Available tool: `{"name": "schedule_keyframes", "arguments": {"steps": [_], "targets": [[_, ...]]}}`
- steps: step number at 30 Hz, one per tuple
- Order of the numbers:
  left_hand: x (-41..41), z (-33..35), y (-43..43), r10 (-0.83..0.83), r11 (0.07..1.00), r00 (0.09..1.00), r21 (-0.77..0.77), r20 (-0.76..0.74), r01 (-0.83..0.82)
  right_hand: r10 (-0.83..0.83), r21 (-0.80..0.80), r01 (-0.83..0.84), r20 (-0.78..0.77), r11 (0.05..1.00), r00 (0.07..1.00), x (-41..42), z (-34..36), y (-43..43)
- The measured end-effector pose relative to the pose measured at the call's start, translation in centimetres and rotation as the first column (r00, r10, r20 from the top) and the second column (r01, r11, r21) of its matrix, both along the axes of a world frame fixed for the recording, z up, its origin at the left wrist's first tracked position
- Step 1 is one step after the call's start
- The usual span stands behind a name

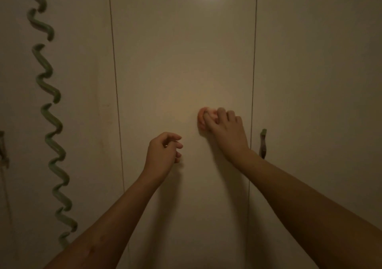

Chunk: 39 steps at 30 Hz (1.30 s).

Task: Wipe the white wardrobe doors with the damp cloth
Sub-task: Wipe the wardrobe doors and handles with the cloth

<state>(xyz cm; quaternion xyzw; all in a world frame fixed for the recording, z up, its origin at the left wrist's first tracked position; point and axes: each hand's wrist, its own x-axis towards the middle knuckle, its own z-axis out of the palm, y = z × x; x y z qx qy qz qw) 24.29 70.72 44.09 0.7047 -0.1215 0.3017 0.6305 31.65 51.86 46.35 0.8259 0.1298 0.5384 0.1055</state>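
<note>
While the right hand (225,130) presses a bunched pink cloth (203,117) against the middle wardrobe door (182,62) (fingers curled over it), the left hand (163,151) hovers, fingers loosely curled, empty.

Most of the pink cloth (201,120) is covered by the right hand (225,132), so only a bunched edge is seen. The green wavy strip (49,113) is cut off by the top edge and lost in shadow below. The dark handle (263,144) is too dim for its shape to be told. Both forearms are cut off by the lower edge
</note>
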Motion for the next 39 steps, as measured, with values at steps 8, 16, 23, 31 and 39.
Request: {"name": "schedule_keyframes", "arguments": {"steps": [8, 16, 23, 31, 39], "targets": [[0.0, -0.7, -1.5, -0.024, 0.999, 0.999, -0.022, -0.032, 0.023, 0.023, -0.045, -0.027, -0.096, 0.999, 0.995, -1.0, -5.4, -0.6], [-0.2, -1.2, -2.7, -0.052, 0.999, 0.998, -0.016, -0.040, 0.051, 0.066, -0.078, -0.090, -0.265, 0.993, 0.962, -2.2, -13.4, -0.9], [-0.4, -1.7, -3.7, -0.063, 0.998, 0.997, 0.013, -0.048, 0.063, 0.078, -0.085, -0.100, -0.236, 0.991, 0.969, -2.7, -18.5, -4.5], [0.0, -2.1, -7.0, -0.101, 0.994, 0.992, 0.038, -0.070, 0.103, 0.029, -0.023, -0.036, -0.259, 0.999, 0.965, -3.5, -18.6, -12.0], [0.0, -2.5, -12.4, -0.156, 0.985, 0.984, 0.065, -0.085, 0.162, -0.049, -0.039, 0.039, -0.297, 0.998, 0.954, -4.1, -16.3, -16.2]]}}
